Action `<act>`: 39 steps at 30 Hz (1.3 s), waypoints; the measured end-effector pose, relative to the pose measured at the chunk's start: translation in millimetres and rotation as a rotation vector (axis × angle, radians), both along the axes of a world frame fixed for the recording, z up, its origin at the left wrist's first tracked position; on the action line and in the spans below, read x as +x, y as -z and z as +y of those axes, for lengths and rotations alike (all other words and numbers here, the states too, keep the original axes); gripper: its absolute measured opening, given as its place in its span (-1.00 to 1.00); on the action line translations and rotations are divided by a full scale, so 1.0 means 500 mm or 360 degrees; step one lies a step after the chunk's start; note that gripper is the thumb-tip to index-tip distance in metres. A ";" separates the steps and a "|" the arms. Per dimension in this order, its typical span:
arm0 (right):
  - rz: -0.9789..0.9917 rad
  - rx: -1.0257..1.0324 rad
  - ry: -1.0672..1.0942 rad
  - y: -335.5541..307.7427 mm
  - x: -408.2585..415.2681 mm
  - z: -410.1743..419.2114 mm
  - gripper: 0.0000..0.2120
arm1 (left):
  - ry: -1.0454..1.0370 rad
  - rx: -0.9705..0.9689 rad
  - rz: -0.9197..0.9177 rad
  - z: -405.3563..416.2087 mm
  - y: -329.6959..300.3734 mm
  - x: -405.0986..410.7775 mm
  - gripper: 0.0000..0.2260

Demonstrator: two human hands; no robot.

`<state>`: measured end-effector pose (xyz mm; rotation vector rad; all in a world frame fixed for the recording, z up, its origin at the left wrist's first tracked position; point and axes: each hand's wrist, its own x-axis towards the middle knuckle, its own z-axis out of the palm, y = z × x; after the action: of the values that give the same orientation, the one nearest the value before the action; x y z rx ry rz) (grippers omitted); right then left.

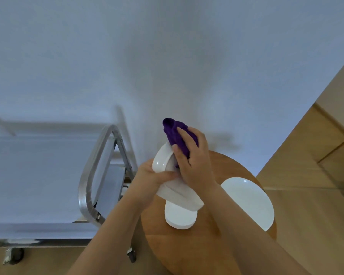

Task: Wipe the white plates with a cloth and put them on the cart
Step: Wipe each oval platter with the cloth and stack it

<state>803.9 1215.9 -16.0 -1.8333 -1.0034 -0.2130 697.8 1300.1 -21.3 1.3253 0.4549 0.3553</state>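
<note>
The right hand covers most of the purple cloth, so only its top bunch shows above the fingers. Where cloth meets the held plate is hidden behind that hand, and the left hand hides the plate's lower rim. Below the grip, a second plate is partly covered by the held one. Right of the grip, the right forearm cuts across a third plate. Left of the grip, the cart runs off the picture's edge
</note>
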 end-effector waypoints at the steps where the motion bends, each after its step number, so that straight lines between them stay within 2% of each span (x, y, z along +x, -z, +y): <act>1: 0.0020 0.0026 0.0036 0.002 0.007 -0.002 -0.53 | -0.0029 -0.0014 -0.0009 -0.001 -0.004 0.002 -0.64; 4: 0.0119 0.0038 0.0165 0.018 0.034 -0.016 -0.48 | -0.0051 -0.0013 -0.0106 0.004 -0.019 0.006 -0.73; 8: 0.0366 0.0083 0.0328 0.042 0.061 -0.034 -0.46 | -0.0041 -0.0006 -0.0222 0.008 -0.043 0.012 -0.64; 12: 0.0576 0.0124 0.0417 0.047 0.079 -0.037 -0.50 | -0.0149 -0.0105 -0.0283 0.004 -0.043 0.021 -0.73; 18: 0.0756 0.0151 0.0502 0.041 0.103 -0.048 -0.55 | -0.0293 -0.0280 -0.0336 -0.010 -0.047 0.035 -0.59; 22: 0.1058 0.0216 0.0580 0.045 0.106 -0.043 -0.39 | -0.0443 -0.0395 -0.0362 -0.019 -0.051 0.049 -0.74; 24: 0.1198 0.0262 0.0573 0.048 0.102 -0.040 -0.33 | -0.0490 -0.0428 -0.0371 -0.025 -0.056 0.058 -0.74; 27: 0.1357 0.0520 0.0565 0.050 0.093 -0.032 -0.51 | -0.0509 -0.0448 -0.0394 -0.042 -0.066 0.073 -0.61; 29: 0.1403 0.0680 0.0535 0.044 0.093 -0.031 -0.70 | -0.0464 -0.0433 -0.0377 -0.054 -0.068 0.073 -0.58; 31: 0.1447 0.0768 0.0469 0.036 0.096 -0.039 -0.73 | -0.0344 -0.0377 -0.0343 -0.060 -0.071 0.063 -0.60; 33: 0.1555 0.0813 0.0388 0.030 0.101 -0.054 -0.72 | -0.0051 -0.0333 -0.0348 -0.061 -0.082 0.050 -0.56; 36: 0.1619 0.0738 0.0204 0.027 0.114 -0.079 -0.76 | 0.0316 -0.0587 -0.0256 -0.029 -0.117 0.036 -0.52; 39: 0.1452 0.0498 0.0116 0.016 0.128 -0.096 -0.80 | 0.0531 -0.0818 0.0088 0.018 -0.145 0.038 -0.33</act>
<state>868.1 1168.1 -24.2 -1.4271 -0.2400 0.3838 716.7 1308.9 51.1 0.8864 0.3330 -0.0774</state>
